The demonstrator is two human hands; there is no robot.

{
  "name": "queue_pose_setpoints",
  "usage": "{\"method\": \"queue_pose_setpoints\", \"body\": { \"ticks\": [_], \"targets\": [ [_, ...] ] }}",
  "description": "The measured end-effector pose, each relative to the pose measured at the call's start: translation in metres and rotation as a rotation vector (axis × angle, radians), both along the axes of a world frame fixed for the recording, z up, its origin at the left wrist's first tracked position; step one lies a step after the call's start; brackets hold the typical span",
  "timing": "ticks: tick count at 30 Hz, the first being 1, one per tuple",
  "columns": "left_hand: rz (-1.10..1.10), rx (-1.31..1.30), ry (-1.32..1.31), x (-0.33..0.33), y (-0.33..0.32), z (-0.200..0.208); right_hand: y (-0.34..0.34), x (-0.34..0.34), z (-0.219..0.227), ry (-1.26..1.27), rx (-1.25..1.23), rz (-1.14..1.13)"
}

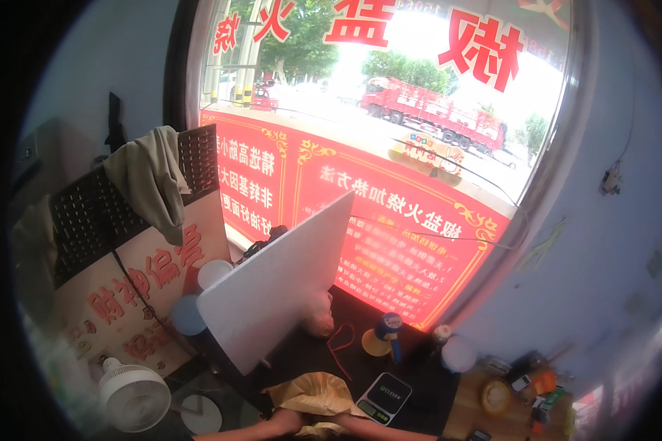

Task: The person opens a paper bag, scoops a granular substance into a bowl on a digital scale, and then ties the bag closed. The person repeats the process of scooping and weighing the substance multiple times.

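My left hand (287, 422) and my right hand (340, 421) come together at the lower edge, one on each side of a piece of crumpled tan paper (312, 392). Both seem closed on its near part, though the fingers are mostly hidden. Whether the paper is a bag or a loose sheet I cannot tell. Just right of it, close to my right forearm, lies a small kitchen scale (387, 398) with a dark top. Beyond it a blue and yellow megaphone (384, 336) stands on the dark table (346, 298), near a thin red cord (337, 345).
A large white board (272, 294) leans upright beyond my hands, with a clear plastic bag (318, 314) at its edge. A white fan (132, 397) stands at the left, below a grey cloth (151, 176) on a woven panel. Small items crowd a wooden surface (456, 411) at right. A window rises behind.
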State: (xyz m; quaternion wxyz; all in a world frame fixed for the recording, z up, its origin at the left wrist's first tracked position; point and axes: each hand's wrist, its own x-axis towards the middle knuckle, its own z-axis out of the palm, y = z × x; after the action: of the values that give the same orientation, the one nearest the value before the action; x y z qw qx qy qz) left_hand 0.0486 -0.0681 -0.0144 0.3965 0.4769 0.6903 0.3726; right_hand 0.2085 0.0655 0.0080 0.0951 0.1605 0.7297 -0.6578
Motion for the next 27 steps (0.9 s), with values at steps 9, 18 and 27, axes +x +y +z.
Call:
{"method": "queue_pose_setpoints", "body": {
  "ticks": [9,18,27],
  "targets": [
    [-0.105,0.066,0.099,0.001,0.021,0.003,0.008,-0.02,0.015,-0.022,0.051,-0.043],
    [-0.123,0.072,0.085,-0.004,0.031,0.003,0.011,-0.023,0.016,-0.038,0.056,-0.076],
    [-0.126,0.078,0.082,-0.006,0.04,0.005,0.012,-0.027,0.02,-0.044,0.072,-0.094]
  ]
}}
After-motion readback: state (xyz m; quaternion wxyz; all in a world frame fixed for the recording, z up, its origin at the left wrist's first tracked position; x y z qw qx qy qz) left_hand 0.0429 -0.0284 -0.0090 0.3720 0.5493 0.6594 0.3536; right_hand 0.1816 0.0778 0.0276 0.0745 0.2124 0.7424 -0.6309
